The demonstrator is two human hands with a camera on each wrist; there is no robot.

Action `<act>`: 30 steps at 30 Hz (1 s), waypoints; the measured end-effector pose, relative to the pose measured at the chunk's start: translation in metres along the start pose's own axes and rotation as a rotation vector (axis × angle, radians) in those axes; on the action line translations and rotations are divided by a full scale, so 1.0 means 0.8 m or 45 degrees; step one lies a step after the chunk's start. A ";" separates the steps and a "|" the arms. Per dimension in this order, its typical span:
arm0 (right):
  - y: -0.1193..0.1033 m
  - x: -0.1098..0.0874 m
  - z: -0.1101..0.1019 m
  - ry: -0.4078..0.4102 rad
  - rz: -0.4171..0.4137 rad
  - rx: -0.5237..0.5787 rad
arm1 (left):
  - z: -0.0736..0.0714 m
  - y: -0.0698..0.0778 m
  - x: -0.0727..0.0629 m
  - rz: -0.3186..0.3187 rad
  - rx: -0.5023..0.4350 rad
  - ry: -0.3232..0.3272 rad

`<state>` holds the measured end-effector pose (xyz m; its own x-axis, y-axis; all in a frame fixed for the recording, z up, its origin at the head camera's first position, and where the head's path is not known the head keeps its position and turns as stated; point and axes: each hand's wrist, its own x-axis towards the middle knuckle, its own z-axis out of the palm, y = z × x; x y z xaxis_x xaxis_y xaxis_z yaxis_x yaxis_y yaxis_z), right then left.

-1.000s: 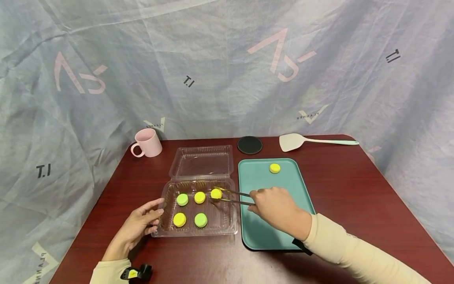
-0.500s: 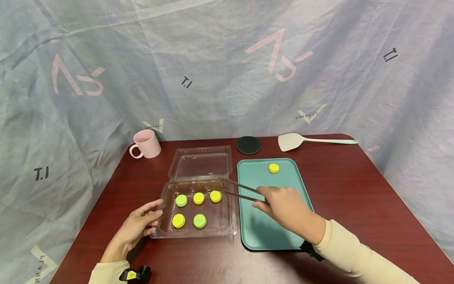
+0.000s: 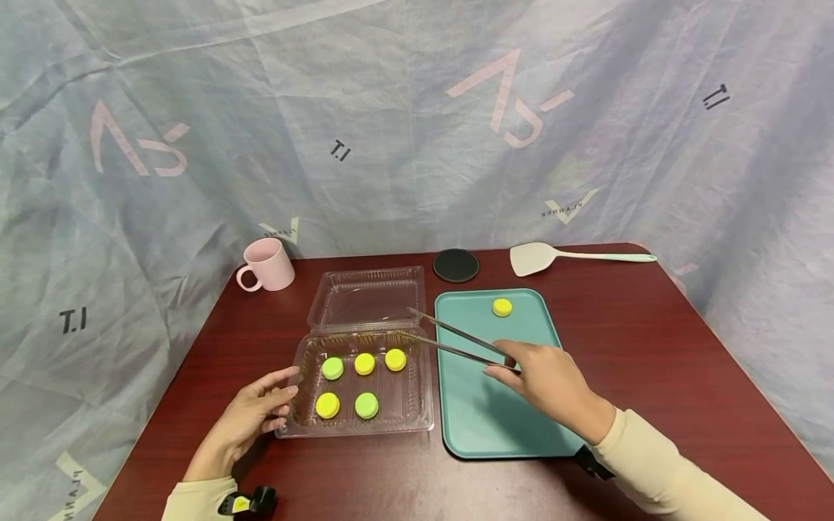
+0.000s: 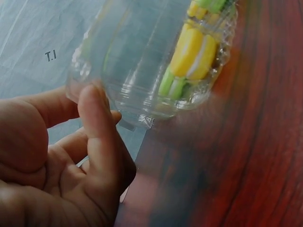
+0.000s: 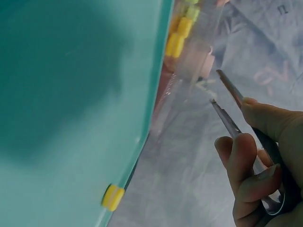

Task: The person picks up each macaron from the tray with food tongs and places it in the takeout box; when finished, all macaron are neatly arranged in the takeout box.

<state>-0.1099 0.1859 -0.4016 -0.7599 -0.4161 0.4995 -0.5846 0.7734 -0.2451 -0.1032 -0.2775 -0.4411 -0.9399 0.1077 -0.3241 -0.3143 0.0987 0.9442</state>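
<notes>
My right hand [image 3: 554, 380] grips metal tongs [image 3: 456, 349] whose tips are apart with nothing between them, above the right side of a clear plastic box [image 3: 417, 427]. Inside the box sit three yellow macarons [image 3: 395, 359] and two green macarons [image 3: 367, 406], in two rows. My left hand [image 4: 90, 142] pinches the box's left rim between thumb and fingers. Right of the box is a teal tray [image 3: 482, 438], bearing one yellow macaron [image 3: 502, 307] near its far edge. The right wrist view shows the tongs [image 5: 227, 118] held between thumb and curled fingers.
The box's hinged lid [image 3: 371, 297] lies folded back behind it. A pink mug [image 3: 270, 264] stands at the back left. Along the back edge are a black round coaster [image 3: 456, 265] and a white spatula [image 3: 534, 258]. A grey cloth [image 3: 391, 130] hangs behind the table.
The tongs have let go of the yellow macaron at the box's back right and risen from it. My right hand has drawn back to the right; my left hand stays at the rim.
</notes>
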 end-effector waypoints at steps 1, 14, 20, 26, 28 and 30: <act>0.004 -0.002 0.001 0.007 0.006 -0.005 | 0.000 -0.001 0.000 -0.001 0.000 -0.001; 0.051 -0.032 0.006 0.017 0.121 -0.016 | -0.001 -0.004 -0.002 -0.005 0.034 -0.042; 0.073 -0.051 0.000 0.000 0.199 -0.030 | -0.003 -0.002 -0.002 -0.009 0.036 -0.078; 0.094 -0.059 -0.009 0.027 0.271 -0.043 | -0.009 0.004 0.001 0.002 0.074 -0.115; 0.098 -0.062 -0.010 0.021 0.298 -0.042 | -0.010 0.007 0.004 -0.002 0.096 -0.127; 0.101 -0.065 -0.011 0.002 0.334 -0.038 | -0.011 0.010 0.008 -0.010 0.126 -0.128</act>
<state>-0.1149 0.2739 -0.4404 -0.8838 -0.1989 0.4235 -0.3593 0.8684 -0.3418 -0.1129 -0.2846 -0.4347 -0.9176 0.2048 -0.3407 -0.3025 0.1962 0.9327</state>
